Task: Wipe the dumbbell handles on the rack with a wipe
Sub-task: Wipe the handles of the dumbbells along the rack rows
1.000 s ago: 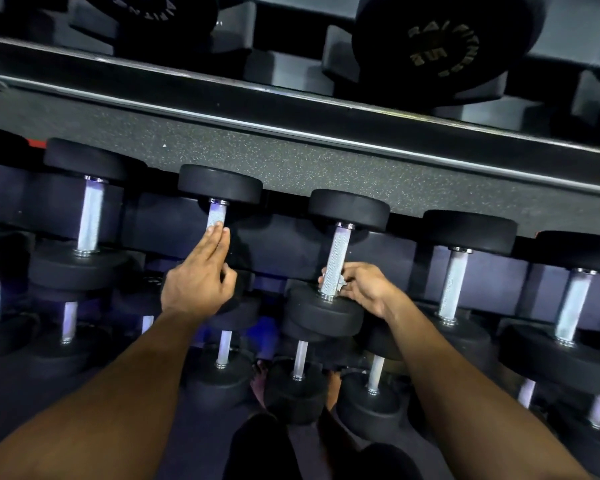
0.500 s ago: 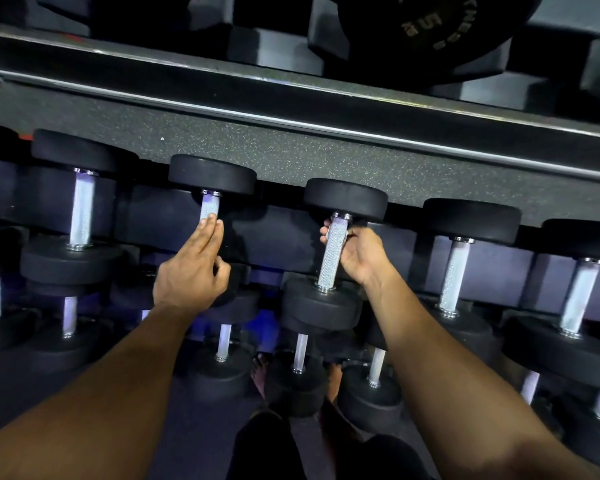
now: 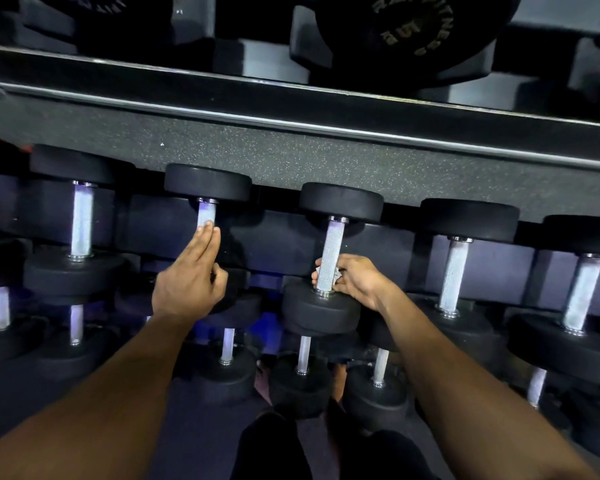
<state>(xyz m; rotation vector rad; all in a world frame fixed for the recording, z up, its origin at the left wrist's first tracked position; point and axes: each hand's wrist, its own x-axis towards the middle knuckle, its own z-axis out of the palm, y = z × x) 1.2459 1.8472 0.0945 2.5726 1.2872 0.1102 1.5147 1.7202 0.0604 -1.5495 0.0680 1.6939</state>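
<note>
The right hand [image 3: 355, 282] was curled round the lower end of a knurled dumbbell handle [image 3: 331, 252], just above the near weight head [image 3: 321, 311], its grip clamped on the handle with a scrap of pale wipe [image 3: 336, 271] pinched between the fingers and the metal; only small white edges of the wipe showed on either side of the bar. That dumbbell lay in the middle row of the rack [image 3: 291, 237], its far head [image 3: 341, 201] tucked against the speckled dark floor strip [image 3: 291, 161] behind. The left hand [image 3: 187, 282] lay on the neighbouring dumbbell to the left, its fingers straight and together, fingertips [image 3: 208, 233] resting on that handle [image 3: 207, 213] just below the far head [image 3: 207, 181]; the thumb was bent to the side, and this grip held nothing, the fingers being apart from any clasp. More dumbbells sat in the same row on either side, one at the far left [image 3: 80, 220] and two to the right [image 3: 454, 271], with a lower row of smaller dumbbells [image 3: 302, 358] beneath the arms. Above the floor strip ran a metal rail [image 3: 291, 109], and beyond it a large black weight [image 3: 413, 32] with gold lettering too blurred to read. Both forearms reached forward from the bottom corners, and dark trouser legs [image 3: 274, 448] showed at the bottom edge.
</note>
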